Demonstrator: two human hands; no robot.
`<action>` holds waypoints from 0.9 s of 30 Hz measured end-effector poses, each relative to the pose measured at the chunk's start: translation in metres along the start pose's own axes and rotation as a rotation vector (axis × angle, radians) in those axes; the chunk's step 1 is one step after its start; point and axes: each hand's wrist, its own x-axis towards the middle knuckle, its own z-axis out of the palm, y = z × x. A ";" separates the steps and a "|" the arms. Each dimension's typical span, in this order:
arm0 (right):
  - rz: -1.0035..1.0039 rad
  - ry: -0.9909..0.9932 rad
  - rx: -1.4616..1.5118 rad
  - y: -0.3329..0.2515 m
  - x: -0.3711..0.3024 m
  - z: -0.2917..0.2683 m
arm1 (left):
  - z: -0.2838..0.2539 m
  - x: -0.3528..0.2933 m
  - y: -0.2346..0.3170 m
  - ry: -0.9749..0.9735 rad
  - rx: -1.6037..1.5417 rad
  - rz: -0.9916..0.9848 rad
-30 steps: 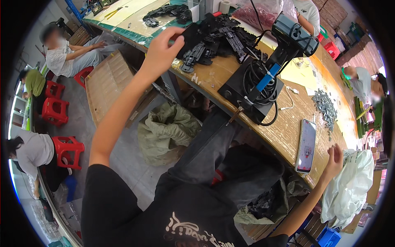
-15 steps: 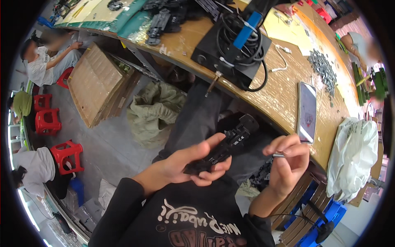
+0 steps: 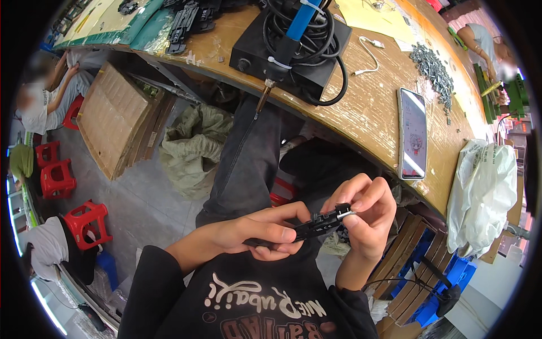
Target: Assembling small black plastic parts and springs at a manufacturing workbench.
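My left hand (image 3: 262, 231) is closed around a long, narrow black plastic part (image 3: 317, 227) with small white markings, held over my lap. At the part's right end, the fingers of my right hand (image 3: 370, 217) pinch a small silver metal piece (image 3: 345, 214). That piece lies against the end of the black part; whether it is seated in it I cannot tell. The right fingertips partly cover this end.
On the bench ahead stand a black box (image 3: 248, 48) with coiled cable and a blue-handled soldering iron (image 3: 301, 21), tip past the edge. Rightward are small metal pieces (image 3: 435, 76), a phone (image 3: 413, 135) and a white plastic bag (image 3: 483, 195). Cardboard (image 3: 110, 121) leans at left.
The black part has turned from tilted up to nearly level. My right hand has moved left, bringing the silver piece to the part's end. The whole view has shifted a little.
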 end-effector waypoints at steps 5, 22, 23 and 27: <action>-0.036 0.027 -0.143 -0.001 -0.006 0.001 | -0.002 0.000 -0.002 0.042 0.055 -0.020; -0.114 0.126 -0.190 0.005 -0.024 -0.005 | -0.009 0.004 -0.010 0.071 0.150 -0.048; -0.100 0.116 -0.198 0.005 -0.024 -0.006 | -0.009 0.006 -0.011 0.069 0.151 -0.049; -0.292 0.229 -0.356 -0.006 -0.011 -0.031 | -0.005 0.013 -0.015 0.107 0.140 -0.001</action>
